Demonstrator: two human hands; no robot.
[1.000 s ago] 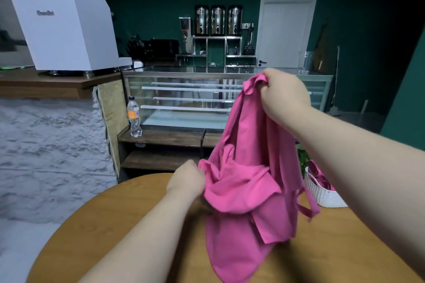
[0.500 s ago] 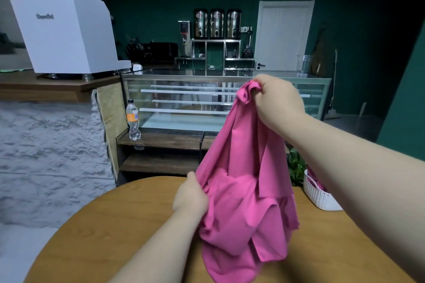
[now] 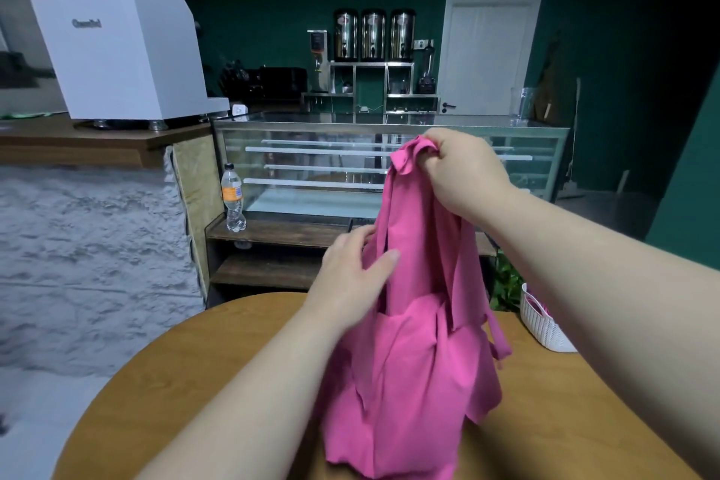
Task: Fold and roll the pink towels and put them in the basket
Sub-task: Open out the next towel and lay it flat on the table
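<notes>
"While I watch the head camera's feed from afar, the right hand (image 3: 463,171) holds the pink towel (image 3: 420,362) up at 12 o'clock, fingers clamped on its bunched top corner," I report.

"And the other hand?" the desk asks.

"The left hand (image 3: 350,277), at 9 o'clock of the cloth, pinches a side edge, with the thumb across the front and the fingers tucked behind."

"Where does the towel end?"

"It hangs in loose folds, and the lower ones reach the round wooden table (image 3: 175,382). The white basket (image 3: 539,323) stands on the table at 3 o'clock, near the towel but apart from it, with pink cloth inside. A bottle (image 3: 232,199) stands on a shelf at 10 o'clock."
</notes>
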